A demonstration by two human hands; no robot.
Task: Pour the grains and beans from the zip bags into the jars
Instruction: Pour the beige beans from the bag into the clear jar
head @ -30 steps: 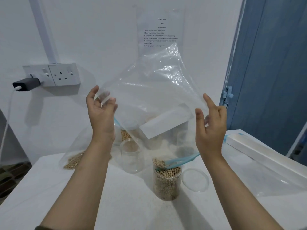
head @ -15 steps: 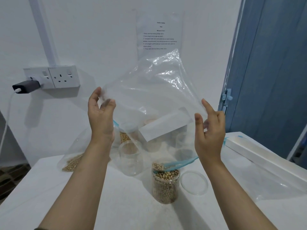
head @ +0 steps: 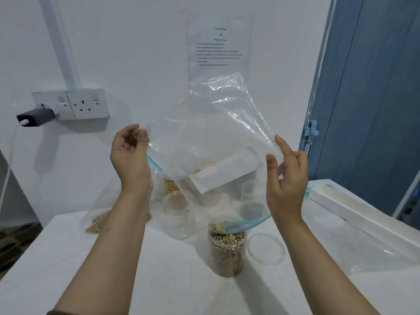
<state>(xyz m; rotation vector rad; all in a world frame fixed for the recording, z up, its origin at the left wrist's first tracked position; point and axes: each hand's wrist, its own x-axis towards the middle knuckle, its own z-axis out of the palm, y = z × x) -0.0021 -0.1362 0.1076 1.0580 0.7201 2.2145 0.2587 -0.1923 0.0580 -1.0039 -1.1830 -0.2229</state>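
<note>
I hold a clear, emptied zip bag [head: 211,123] upside down above the table. My left hand [head: 130,158] pinches its left corner and my right hand [head: 287,176] pinches its right edge. Its blue zip mouth [head: 241,226] hangs into a clear jar [head: 227,251] that is full of beans to the brim. An empty clear jar [head: 179,214] stands just left of it. Behind my left arm lies another zip bag [head: 100,219] with beans inside. A third jar [head: 170,186] with grain shows through the plastic at the back.
A round clear lid [head: 266,248] lies right of the full jar. A long white box [head: 363,214] and a flat clear bag [head: 368,246] lie at the right on the white table [head: 68,258]. A wall socket with a plugged charger [head: 36,115] is at the left.
Both hands have dropped slightly with the bag, and its raised bottom has sagged lower. My left fingers have closed tighter on the corner. The jar's beans stay level.
</note>
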